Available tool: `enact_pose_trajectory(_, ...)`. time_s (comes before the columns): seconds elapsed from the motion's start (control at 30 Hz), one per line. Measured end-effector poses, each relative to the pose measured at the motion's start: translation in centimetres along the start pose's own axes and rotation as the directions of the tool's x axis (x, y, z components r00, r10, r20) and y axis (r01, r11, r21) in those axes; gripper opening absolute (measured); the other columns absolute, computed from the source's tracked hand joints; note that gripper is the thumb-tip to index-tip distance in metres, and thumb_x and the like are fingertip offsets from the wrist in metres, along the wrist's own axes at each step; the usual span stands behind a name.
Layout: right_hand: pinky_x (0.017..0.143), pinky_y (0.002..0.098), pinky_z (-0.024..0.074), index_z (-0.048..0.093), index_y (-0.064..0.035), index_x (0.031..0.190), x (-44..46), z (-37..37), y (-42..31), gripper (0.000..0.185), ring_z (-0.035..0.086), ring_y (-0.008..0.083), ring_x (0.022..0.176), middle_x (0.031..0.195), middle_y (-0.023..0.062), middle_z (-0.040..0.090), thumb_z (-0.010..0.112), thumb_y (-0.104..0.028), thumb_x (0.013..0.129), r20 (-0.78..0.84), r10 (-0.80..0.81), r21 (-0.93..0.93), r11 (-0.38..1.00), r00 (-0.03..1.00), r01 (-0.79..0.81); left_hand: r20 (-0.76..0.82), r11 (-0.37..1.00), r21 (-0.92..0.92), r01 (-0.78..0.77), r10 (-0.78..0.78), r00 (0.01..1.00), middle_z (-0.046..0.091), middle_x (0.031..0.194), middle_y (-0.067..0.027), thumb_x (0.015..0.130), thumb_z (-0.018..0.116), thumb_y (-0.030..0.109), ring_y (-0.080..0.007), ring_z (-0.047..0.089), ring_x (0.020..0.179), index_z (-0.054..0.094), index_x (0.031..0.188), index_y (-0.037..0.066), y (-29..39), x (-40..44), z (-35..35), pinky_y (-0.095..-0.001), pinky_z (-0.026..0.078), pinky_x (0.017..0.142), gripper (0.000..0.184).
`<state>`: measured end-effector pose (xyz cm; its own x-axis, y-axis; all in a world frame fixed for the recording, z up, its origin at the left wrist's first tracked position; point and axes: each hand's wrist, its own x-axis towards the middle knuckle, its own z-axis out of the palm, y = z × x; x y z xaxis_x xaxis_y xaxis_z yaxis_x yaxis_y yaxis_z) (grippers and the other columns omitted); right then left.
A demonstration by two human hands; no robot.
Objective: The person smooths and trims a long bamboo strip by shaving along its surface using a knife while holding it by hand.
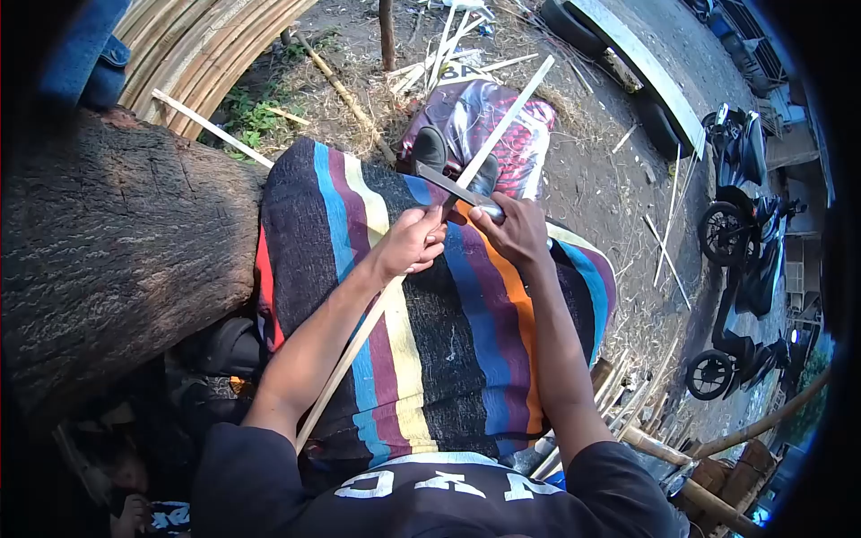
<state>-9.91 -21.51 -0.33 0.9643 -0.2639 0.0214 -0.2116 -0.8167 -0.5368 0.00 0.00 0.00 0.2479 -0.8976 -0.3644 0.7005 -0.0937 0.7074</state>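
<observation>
A long pale bamboo strip (505,125) runs slantwise from beyond my feet, back under my left forearm toward my body. My left hand (414,240) is closed around its middle. A knife (446,186) lies across the strip just beyond that hand, its blade pointing up and left. The fingers of my right hand (518,231) are wrapped round the knife's handle, which is mostly hidden. Something dark shows between the blade and my hands; I cannot make out what it is. Over my legs is a striped cloth (448,350).
A thick tree trunk (126,242) fills the left side. Bent bamboo slats (193,54) lean behind it. Past my feet is a shiny patterned sack (475,117). Loose strips (665,251) lie on the ground; motorcycles (735,215) stand at right. Another person's hand (133,516) shows at lower left.
</observation>
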Motion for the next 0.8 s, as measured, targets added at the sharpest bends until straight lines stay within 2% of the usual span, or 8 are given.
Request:
enact_pose_trajectory(0.07,0.056,0.0474,0.0482,0.058,-0.0055,0.065,0.2,0.4,-0.4,0.070,0.064,0.0375,0.057,0.055,0.0178,0.059,0.060,-0.073,0.083,-0.068,0.021,-0.149,0.988,0.997,-0.031,-0.095,0.998,0.065,0.006,0.000,0.995,0.033,0.071,0.0059,0.108,0.038,0.046,-0.0003,0.030,0.048,0.044,0.100,0.010,0.2,-0.4,0.9,-0.0180,0.027,0.039,0.038)
enact_pose_trajectory(0.2,0.055,0.0478,0.0476,0.058,-0.0059,0.066,0.5,0.9,0.1,0.069,0.063,0.0379,0.055,0.054,0.0182,0.058,0.060,-0.073,0.082,-0.096,0.013,-0.206,0.978,0.995,-0.033,-0.173,0.972,0.225,-0.073,0.113,0.978,0.036,0.072,0.0056,0.109,0.038,0.044,-0.0007,0.031,0.048,0.044,0.095,0.010,-1.5,0.1,1.1,-0.0196,0.026,0.040,0.037)
enact_pose_trajectory(0.27,0.053,0.0478,0.0475,0.060,-0.0065,0.069,0.5,1.5,0.7,0.066,0.063,0.0376,0.055,0.055,0.0176,0.059,0.062,-0.071,0.082,-0.077,-0.043,-0.196,0.980,0.996,0.027,-0.274,0.834,0.545,-0.082,0.270,0.923,0.050,0.066,-0.0016,0.109,0.038,0.035,-0.0154,0.050,0.054,0.051,0.089,0.003,-2.6,0.5,0.4,-0.0353,0.042,0.053,0.040)
enact_pose_trajectory(0.37,0.052,0.0471,0.0472,0.060,-0.0073,0.071,0.4,2.1,1.2,0.062,0.063,0.0373,0.055,0.056,0.0167,0.059,0.065,-0.068,0.082,-0.083,-0.127,-0.165,0.980,0.988,0.112,-0.175,0.670,0.715,-0.200,0.448,0.877,0.054,0.064,-0.0109,0.108,0.039,0.029,-0.0243,0.055,0.057,0.053,0.089,-0.001,-4.0,1.1,-0.8,-0.0413,0.044,0.057,0.038)
enact_pose_trajectory(0.47,0.052,0.0482,0.0434,0.053,-0.0072,0.069,0.5,3.1,2.0,0.061,0.059,0.0409,0.055,0.054,0.0177,0.051,0.061,-0.065,0.087,-0.179,-0.216,-0.039,0.976,0.960,0.213,-0.152,0.707,0.671,-0.223,0.425,0.892,0.053,0.061,-0.0149,0.108,0.038,0.024,-0.0270,0.055,0.056,0.054,0.092,-0.002,-3.3,0.6,0.0,-0.0422,0.044,0.057,0.034)
enact_pose_trajectory(0.5,0.052,0.0482,0.0434,0.053,-0.0072,0.069,0.6,3.3,2.3,0.061,0.059,0.0409,0.055,0.054,0.0177,0.051,0.061,-0.065,0.087,-0.177,-0.219,-0.040,0.976,0.960,0.216,-0.153,0.708,0.670,-0.224,0.427,0.891,0.053,0.061,-0.0149,0.108,0.038,0.024,-0.0270,0.055,0.056,0.054,0.092,-0.002,-3.0,0.3,0.2,-0.0422,0.044,0.057,0.034)
enact_pose_trajectory(0.57,0.053,0.0484,0.0435,0.055,-0.0076,0.071,0.8,3.7,2.8,0.062,0.059,0.0414,0.056,0.054,0.0179,0.051,0.060,-0.068,0.086,-0.216,-0.240,-0.038,0.971,0.947,0.237,-0.133,0.727,0.646,-0.234,0.409,0.903,0.041,0.071,0.0023,0.110,0.037,0.035,-0.0057,0.038,0.059,0.052,0.093,0.003,-2.7,-0.2,0.5,-0.0244,0.036,0.052,0.040)
enact_pose_trajectory(0.8,0.050,0.0459,0.0471,0.060,-0.0085,0.071,2.1,5.9,5.5,0.065,0.063,0.0360,0.055,0.055,0.0139,0.059,0.063,-0.073,0.080,-0.286,-0.224,-0.203,0.964,0.932,0.170,-0.099,0.695,0.659,-0.288,0.459,0.883,0.040,0.071,0.0032,0.111,0.035,0.036,-0.0049,0.036,0.054,0.053,0.098,0.002,-3.1,1.2,-0.3,-0.0236,0.032,0.048,0.041)
